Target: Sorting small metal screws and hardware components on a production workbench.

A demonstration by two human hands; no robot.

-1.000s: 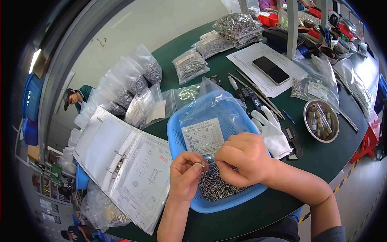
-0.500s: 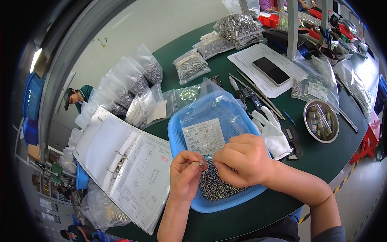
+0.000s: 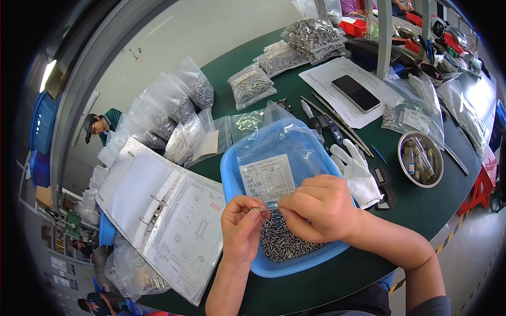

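At the far left, an open ring binder [image 3: 158,210] lies flat on the green table [image 3: 421,210], showing a sheet of line drawings. Behind the binder stand clear plastic bags [image 3: 174,113] filled with small metal parts.

The left hand [image 3: 241,226] is positioned over the near left part of a blue basket [image 3: 237,174]. Its thumb and fingertips are closed in a pinch on a small metal part [image 3: 259,209]. The right hand [image 3: 319,208] meets it from the right, fingers curled and pinched on a thin metal pin [image 3: 273,209] that touches the same part. Both hands hover just above a heap of small dark metal pieces [image 3: 284,243] in the basket's near end. A clear bag with a white label [image 3: 268,178] lies in the basket behind the hands.

Just right of the basket lies a white glove [image 3: 356,168]. Further right stands a round metal bowl [image 3: 420,159] holding small tubes. Behind, a black phone [image 3: 358,92] rests on a printed sheet.
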